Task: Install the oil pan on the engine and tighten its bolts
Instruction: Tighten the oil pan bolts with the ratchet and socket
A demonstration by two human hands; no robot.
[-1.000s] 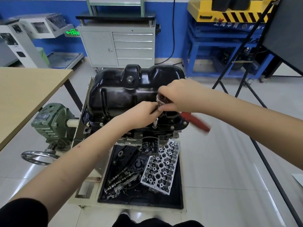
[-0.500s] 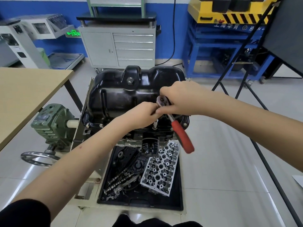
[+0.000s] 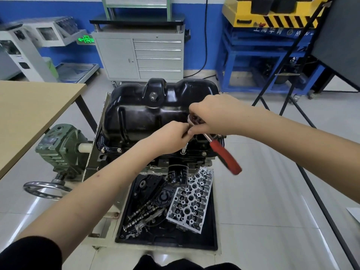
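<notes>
One oil pan (image 3: 155, 114); one ratchet (image 3: 224, 152). Right hand (image 3: 214, 115) grips its head; left hand (image 3: 171, 135) pinches the extension (image 3: 184, 148). Three rim bolts (image 3: 204, 153) visible.

Oil pan (image 3: 136, 114) glossy black metal; ratchet handle (image 3: 226, 157) red plastic.

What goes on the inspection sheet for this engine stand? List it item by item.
Surface: engine stand, parts tray below.
Job's things: black oil pan seated on engine; ratchet on a near-edge flange bolt.
Clutter: cylinder head, camshafts in tray.
Grippers: right hand grips ratchet head; left hand holds extension beneath.
Cables: black cable down blue wall.
Surroundings: wooden table, grey drawer cabinet.
</notes>
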